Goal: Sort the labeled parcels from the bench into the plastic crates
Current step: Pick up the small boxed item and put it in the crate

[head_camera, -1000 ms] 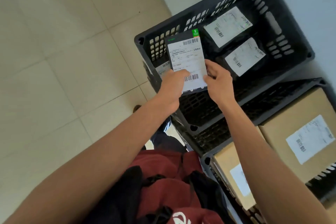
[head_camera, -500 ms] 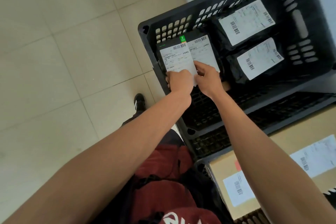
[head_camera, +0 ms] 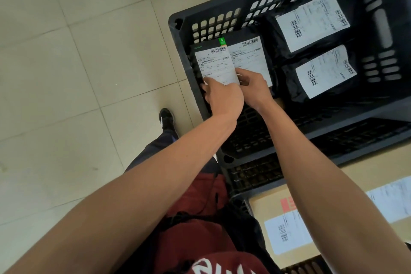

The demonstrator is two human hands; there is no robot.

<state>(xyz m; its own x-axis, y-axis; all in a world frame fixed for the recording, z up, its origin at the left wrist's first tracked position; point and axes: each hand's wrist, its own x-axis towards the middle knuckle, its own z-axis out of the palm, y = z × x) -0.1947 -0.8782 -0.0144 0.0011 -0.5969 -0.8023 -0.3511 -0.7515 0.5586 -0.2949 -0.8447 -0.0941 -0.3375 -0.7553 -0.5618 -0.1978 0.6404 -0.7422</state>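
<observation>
Holding labeled parcel (head_camera: 213, 64) with both hands: left hand (head_camera: 222, 98) gripping lower edge, right hand (head_camera: 255, 87) pinching right side. Sitting inside dark crate (head_camera: 178, 23) at left wall, beside second parcel (head_camera: 251, 55).

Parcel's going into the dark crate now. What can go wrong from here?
1. The held parcel overlaps the neighbouring parcel; set down like this, it may cover that label.
2. It sits tight against the crate wall, so the left hand could get pinched or it may land tilted.
3. The right hand may nudge the neighbour.
</observation>
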